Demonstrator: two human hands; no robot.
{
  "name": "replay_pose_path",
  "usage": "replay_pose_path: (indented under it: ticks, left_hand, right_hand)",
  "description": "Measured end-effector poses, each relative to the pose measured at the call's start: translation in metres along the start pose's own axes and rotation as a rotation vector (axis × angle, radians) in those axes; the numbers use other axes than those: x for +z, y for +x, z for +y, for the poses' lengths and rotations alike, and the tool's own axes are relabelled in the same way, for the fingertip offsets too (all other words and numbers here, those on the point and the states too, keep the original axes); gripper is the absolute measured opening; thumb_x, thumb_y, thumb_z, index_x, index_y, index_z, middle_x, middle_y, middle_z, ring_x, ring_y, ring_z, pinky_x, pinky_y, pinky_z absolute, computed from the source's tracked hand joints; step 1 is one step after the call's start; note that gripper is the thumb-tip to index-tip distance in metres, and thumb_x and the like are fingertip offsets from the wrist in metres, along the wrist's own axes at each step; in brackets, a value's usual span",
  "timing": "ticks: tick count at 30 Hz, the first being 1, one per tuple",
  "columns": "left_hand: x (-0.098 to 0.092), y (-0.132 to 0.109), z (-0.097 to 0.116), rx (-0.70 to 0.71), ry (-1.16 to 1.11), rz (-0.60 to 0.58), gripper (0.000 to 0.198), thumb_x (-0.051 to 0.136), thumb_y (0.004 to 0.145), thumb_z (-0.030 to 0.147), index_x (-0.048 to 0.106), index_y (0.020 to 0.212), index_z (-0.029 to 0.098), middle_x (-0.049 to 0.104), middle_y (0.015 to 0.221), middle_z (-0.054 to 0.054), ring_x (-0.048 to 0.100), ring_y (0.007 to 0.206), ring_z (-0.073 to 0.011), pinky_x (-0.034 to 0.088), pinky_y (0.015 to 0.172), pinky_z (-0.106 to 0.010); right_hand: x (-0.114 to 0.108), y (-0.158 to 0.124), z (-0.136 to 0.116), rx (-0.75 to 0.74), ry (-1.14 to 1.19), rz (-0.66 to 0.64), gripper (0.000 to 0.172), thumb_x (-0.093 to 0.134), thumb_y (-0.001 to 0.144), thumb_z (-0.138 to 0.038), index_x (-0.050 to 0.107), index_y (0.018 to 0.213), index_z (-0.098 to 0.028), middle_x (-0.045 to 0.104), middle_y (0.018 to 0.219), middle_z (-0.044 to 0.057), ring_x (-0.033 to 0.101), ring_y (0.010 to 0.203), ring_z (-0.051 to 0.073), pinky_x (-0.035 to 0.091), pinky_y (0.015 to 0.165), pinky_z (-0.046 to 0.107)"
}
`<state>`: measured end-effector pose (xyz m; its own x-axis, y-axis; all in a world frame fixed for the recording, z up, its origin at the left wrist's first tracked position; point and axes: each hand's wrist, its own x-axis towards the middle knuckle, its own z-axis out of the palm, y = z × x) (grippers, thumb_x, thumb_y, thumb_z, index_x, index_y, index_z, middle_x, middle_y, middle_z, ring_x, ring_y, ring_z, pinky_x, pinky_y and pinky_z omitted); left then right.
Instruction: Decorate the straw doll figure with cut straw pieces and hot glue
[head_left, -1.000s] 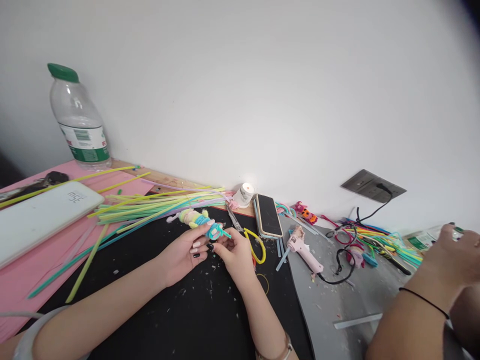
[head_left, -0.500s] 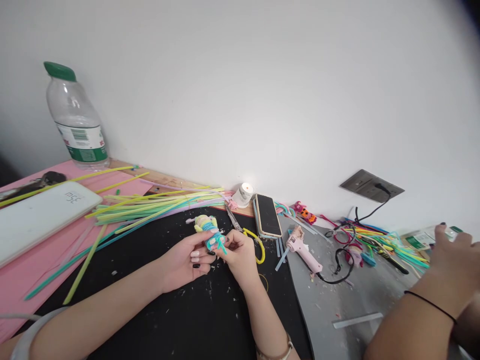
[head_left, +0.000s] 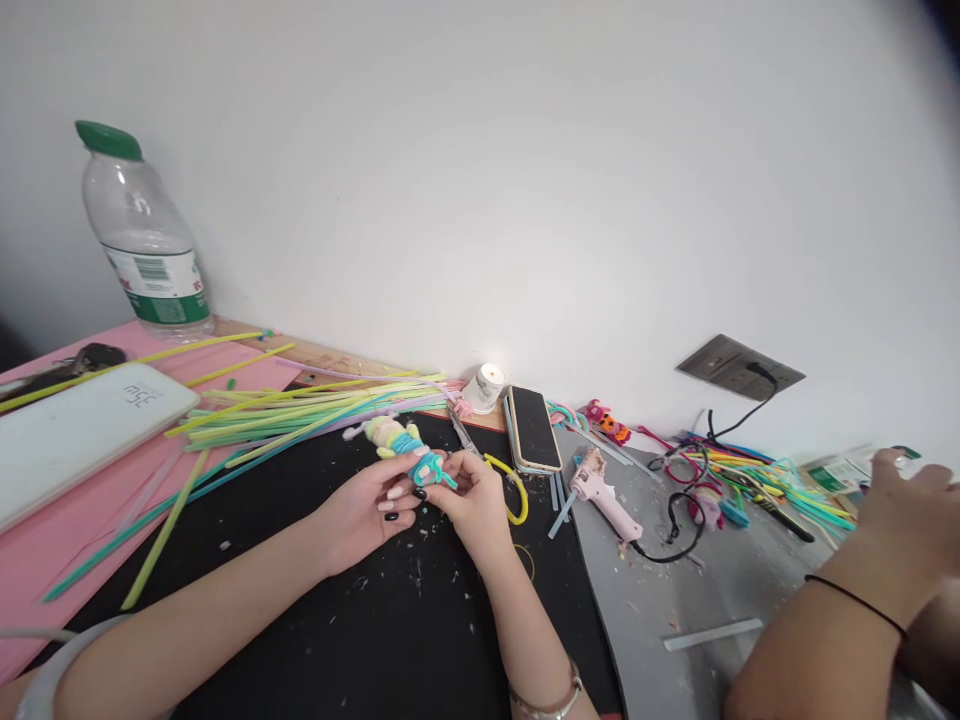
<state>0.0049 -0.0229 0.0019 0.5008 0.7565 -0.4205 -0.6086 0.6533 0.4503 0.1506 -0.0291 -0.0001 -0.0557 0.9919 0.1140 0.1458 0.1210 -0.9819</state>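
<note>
Between my hands, above the black mat [head_left: 352,620], is a small pipe-cleaner doll [head_left: 405,446] with a pale yellow head and a turquoise body. My left hand [head_left: 367,508] grips the doll from below, thumb over its body. The fingers of my right hand [head_left: 471,490] pinch the turquoise end, where short strands stick out. What lies under the right fingertips is partly hidden. Just beyond my right hand are yellow-handled scissors [head_left: 517,495], partly covered by that hand.
Pipe cleaners [head_left: 285,415] lie behind my hands. A phone [head_left: 534,430], a paper cup [head_left: 486,388] and a pink glue gun [head_left: 609,505] with its cord are at the right. Left are a white power bank [head_left: 82,440] and a bottle [head_left: 150,230]. Another person's arm [head_left: 840,620] reaches in at right.
The doll has tipped, its head now further left and higher, showing more of its body. My hands keep hold of it with small finger shifts. The view has shifted slightly.
</note>
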Motion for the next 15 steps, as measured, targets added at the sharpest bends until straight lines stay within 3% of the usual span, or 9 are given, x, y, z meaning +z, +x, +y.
replay_pose_path:
  ticks: [4, 6, 11, 15]
  left_hand:
    - [0.0023, -0.0002, -0.0031, 0.201, 0.212, 0.049, 0.03, 0.07, 0.072, 0.037, 0.05, 0.064, 0.016, 0.033, 0.053, 0.008, 0.021, 0.043, -0.0028, 0.024, 0.041, -0.016]
    - [0.0039, -0.0002, -0.0045, 0.255, 0.326, 0.06, 0.034, 0.069, 0.072, 0.043, 0.047, 0.064, 0.017, 0.031, 0.053, 0.008, 0.021, 0.043, -0.0037, 0.023, 0.041, -0.016]
    - [0.0064, 0.0013, -0.0058, 0.401, 0.602, 0.092, 0.037, 0.068, 0.068, 0.051, 0.052, 0.067, 0.018, 0.029, 0.047, 0.009, 0.026, 0.042, -0.0063, 0.024, 0.039, -0.019]
    - [0.0101, -0.0014, -0.0038, 0.428, 0.618, 0.044, 0.033, 0.07, 0.067, 0.046, 0.06, 0.075, 0.016, 0.036, 0.048, 0.007, 0.03, 0.041, -0.0065, 0.027, 0.039, -0.02]
  right_hand:
    - [0.0015, -0.0001, 0.0029, -0.033, 0.013, 0.039, 0.047, 0.077, 0.057, -0.02, 0.053, 0.098, -0.021, 0.055, 0.076, -0.002, 0.052, 0.062, 0.011, 0.043, 0.052, 0.021]
    - [0.0009, -0.0017, 0.002, -0.09, -0.07, 0.034, 0.045, 0.072, 0.063, -0.017, 0.055, 0.104, -0.022, 0.056, 0.08, -0.001, 0.054, 0.066, 0.012, 0.044, 0.054, 0.021]
    - [-0.0013, -0.0054, -0.0032, -0.186, -0.231, 0.025, 0.029, 0.063, 0.072, -0.016, 0.062, 0.1, -0.021, 0.063, 0.089, 0.004, 0.055, 0.069, 0.013, 0.044, 0.057, 0.023]
    - [-0.0005, -0.0044, -0.0059, -0.085, -0.022, 0.043, 0.021, 0.062, 0.074, -0.023, 0.061, 0.095, -0.019, 0.061, 0.08, 0.002, 0.053, 0.062, 0.012, 0.044, 0.053, 0.023]
